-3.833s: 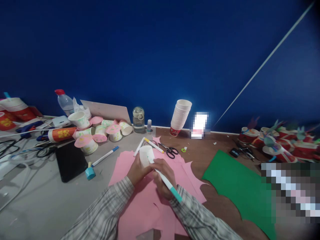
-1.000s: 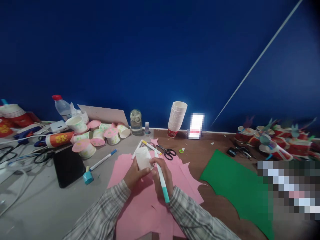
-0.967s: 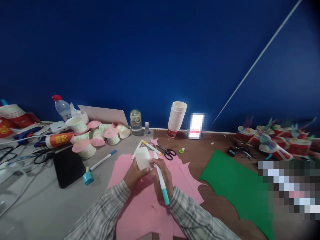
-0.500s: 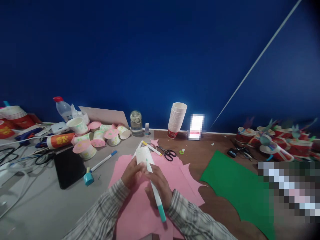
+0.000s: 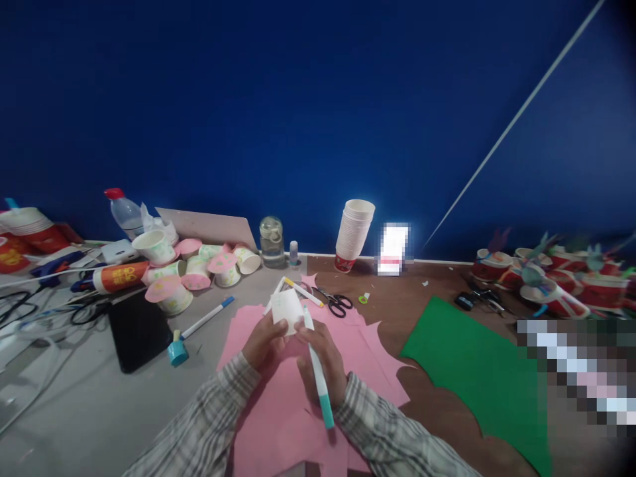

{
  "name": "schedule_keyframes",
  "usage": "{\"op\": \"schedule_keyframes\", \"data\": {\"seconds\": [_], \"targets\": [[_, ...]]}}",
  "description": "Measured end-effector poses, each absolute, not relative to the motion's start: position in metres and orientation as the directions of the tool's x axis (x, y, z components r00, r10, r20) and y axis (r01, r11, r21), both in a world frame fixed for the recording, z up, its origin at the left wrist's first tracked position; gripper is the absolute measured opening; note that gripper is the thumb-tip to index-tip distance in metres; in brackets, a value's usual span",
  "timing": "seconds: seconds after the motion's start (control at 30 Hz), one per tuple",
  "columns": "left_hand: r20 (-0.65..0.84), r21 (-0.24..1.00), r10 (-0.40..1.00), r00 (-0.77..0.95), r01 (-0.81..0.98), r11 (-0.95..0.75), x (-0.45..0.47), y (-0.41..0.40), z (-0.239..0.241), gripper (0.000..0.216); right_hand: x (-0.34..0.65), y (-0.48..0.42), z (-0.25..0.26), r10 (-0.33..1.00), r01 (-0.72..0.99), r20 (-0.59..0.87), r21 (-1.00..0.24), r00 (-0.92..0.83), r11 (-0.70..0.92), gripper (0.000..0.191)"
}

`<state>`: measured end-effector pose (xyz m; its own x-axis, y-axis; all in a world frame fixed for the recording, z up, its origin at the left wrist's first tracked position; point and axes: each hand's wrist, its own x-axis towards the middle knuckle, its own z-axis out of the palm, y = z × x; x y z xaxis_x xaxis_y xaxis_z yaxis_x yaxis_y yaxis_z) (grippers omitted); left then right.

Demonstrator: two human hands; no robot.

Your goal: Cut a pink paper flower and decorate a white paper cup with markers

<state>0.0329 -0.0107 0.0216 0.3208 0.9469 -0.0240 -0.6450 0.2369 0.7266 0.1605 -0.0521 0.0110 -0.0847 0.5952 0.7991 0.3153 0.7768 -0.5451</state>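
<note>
My left hand (image 5: pixel 265 342) is closed round a small white paper cup (image 5: pixel 287 309), held above the pink paper sheets (image 5: pixel 278 411). Faint green marks show on the cup's side. My right hand (image 5: pixel 320 354) grips a white marker pen with a teal end (image 5: pixel 318 377); its tip rests against the cup's right side. Both sleeves are grey plaid.
Behind the cup lie loose markers (image 5: pixel 302 291) and black scissors (image 5: pixel 338 303). A stack of paper cups (image 5: pixel 352 233) and a glass jar (image 5: pixel 272 240) stand by the blue wall. Decorated cups (image 5: pixel 189 268) clutter the left; a green sheet (image 5: pixel 472 368) lies right, a black tablet (image 5: pixel 136 328) left.
The cup has been turned in my left hand, and green marks now show on its side. The pen swung from steep to flatter and back against the cup.
</note>
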Motion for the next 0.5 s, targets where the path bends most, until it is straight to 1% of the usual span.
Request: {"op": "schedule_keyframes", "data": {"seconds": [0.13,0.3,0.4,0.5], "targets": [[-0.057,0.681,0.946,0.318,-0.681,0.270,0.0343,-0.0100,0.0177,0.041,0.1591,-0.0496,0.0086,0.642,0.348,0.766,-0.597,-0.020,0.723,0.045],[-0.067,0.656,0.946,0.318,-0.700,0.282,0.0363,-0.0114,0.0136,0.046,0.1576,-0.0505,0.0130,0.649,0.362,0.760,-0.601,-0.014,0.712,0.038],[-0.105,0.637,0.944,0.313,-0.708,0.305,0.0329,-0.0121,0.0180,0.044,0.1590,-0.0521,0.0144,0.625,0.361,0.774,-0.557,-0.101,0.748,0.040],[-0.171,0.618,0.910,0.378,-0.678,0.398,0.0287,-0.0133,0.0206,0.038,0.1602,-0.0549,0.0157,0.565,0.349,0.789,-0.473,-0.242,0.809,0.047]]}}
